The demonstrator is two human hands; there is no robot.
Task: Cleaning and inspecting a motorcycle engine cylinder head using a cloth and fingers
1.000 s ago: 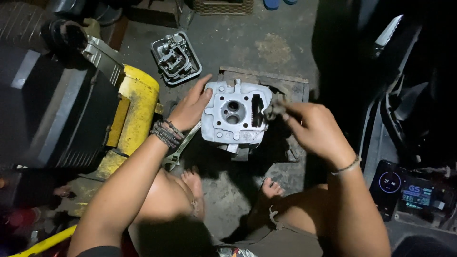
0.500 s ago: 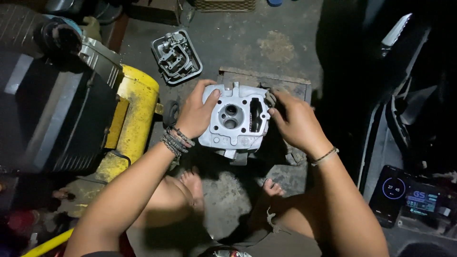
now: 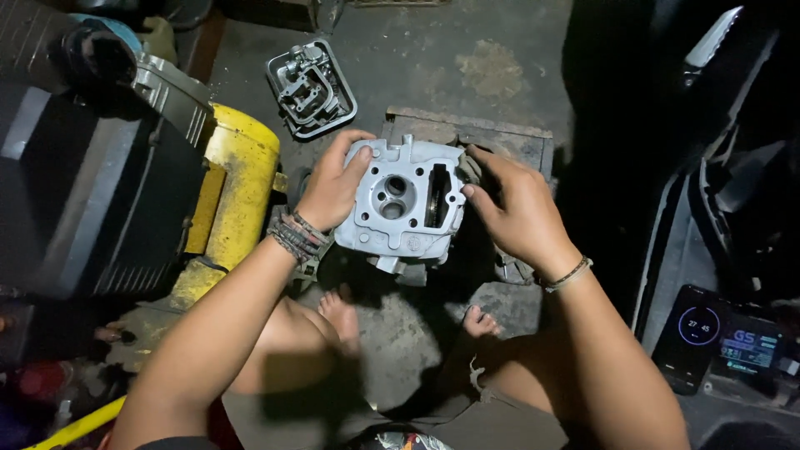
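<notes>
A grey cast-metal engine cylinder head (image 3: 406, 208) is held up above a wooden block (image 3: 500, 137) on the concrete floor. My left hand (image 3: 332, 185) grips its left edge, thumb over the top corner. My right hand (image 3: 518, 210) clasps its right side, fingers pressed against the finned edge. The round ports and a dark slot face up towards me. Braided bands sit on my left wrist and a thin bracelet on my right.
A grey metal engine cover (image 3: 312, 90) lies on the floor behind the cylinder head. A black and yellow machine (image 3: 167, 183) stands at the left. A phone with a lit screen (image 3: 696, 333) lies at the lower right. My bare feet (image 3: 342, 317) rest below the part.
My right hand has moved in from the right and closed onto the cylinder head's side. The part sits a little straighter in both hands.
</notes>
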